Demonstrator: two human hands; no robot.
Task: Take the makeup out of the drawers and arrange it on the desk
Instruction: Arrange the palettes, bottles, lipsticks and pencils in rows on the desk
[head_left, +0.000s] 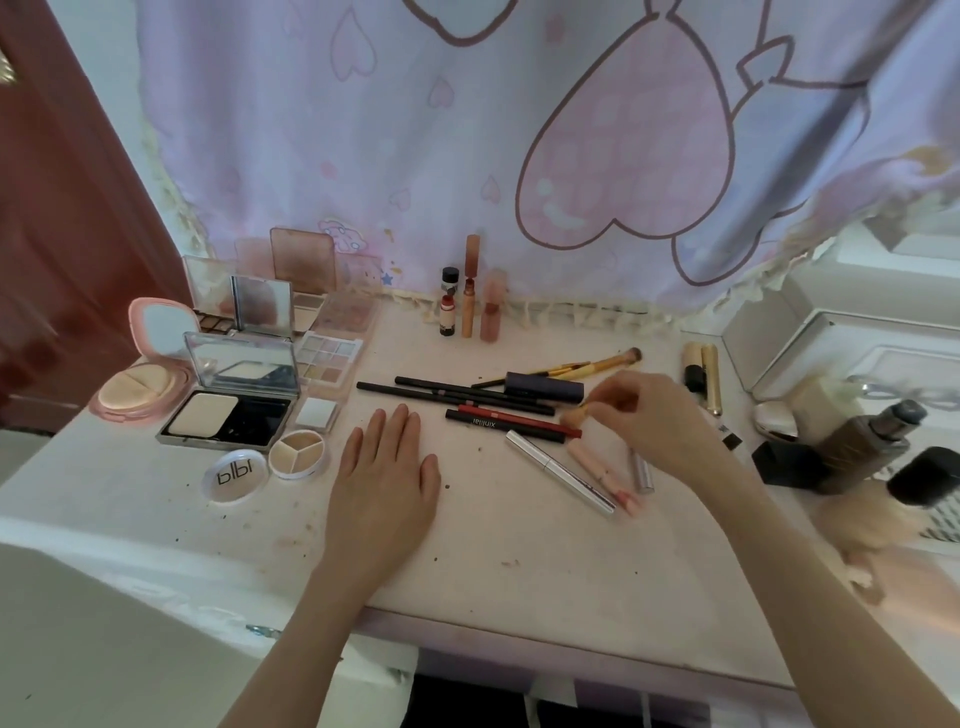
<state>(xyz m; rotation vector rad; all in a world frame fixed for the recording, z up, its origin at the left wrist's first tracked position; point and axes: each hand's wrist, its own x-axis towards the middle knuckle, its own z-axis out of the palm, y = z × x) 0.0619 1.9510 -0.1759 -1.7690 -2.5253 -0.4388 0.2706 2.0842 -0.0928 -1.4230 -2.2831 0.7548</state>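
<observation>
My left hand (387, 467) lies flat and open on the white desk (519, 561), palm down, holding nothing. My right hand (654, 415) pinches a small brush (574, 415) with a peach fluffy tip, just above a row of dark pencils (467, 395) and a red pencil (519, 418). A silver tube (558, 470) and a pink tube (605, 475) lie slanted below that hand. Open palettes and compacts (234, 410) are grouped at the left. Three lip products (470, 301) stand upright at the back.
A lilac curtain (519, 130) with heart prints hangs behind the desk. Gold brushes (582, 366) and a dark case (545, 387) lie behind the pencils. Gold tubes (704, 371), a foundation bottle (867, 447), black caps and a white box (852, 358) crowd the right side.
</observation>
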